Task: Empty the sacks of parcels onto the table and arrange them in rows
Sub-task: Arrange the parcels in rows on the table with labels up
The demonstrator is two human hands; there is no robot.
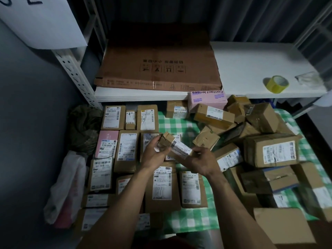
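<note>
left hand (154, 155) & right hand (204, 162), fingers curled round one small parcel (175, 145), held above the surface (176, 124). rows (125, 150) laid on the left, approx half done i'd say. further back-right, a loose pile (251, 126) not yet sorted.

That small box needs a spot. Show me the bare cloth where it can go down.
Bare checked cloth lies in the far row, between the tall labelled parcel and the heap. Another patch lies at the near edge, in front of the big labelled parcel. The left rows and the heap are crowded.
</note>
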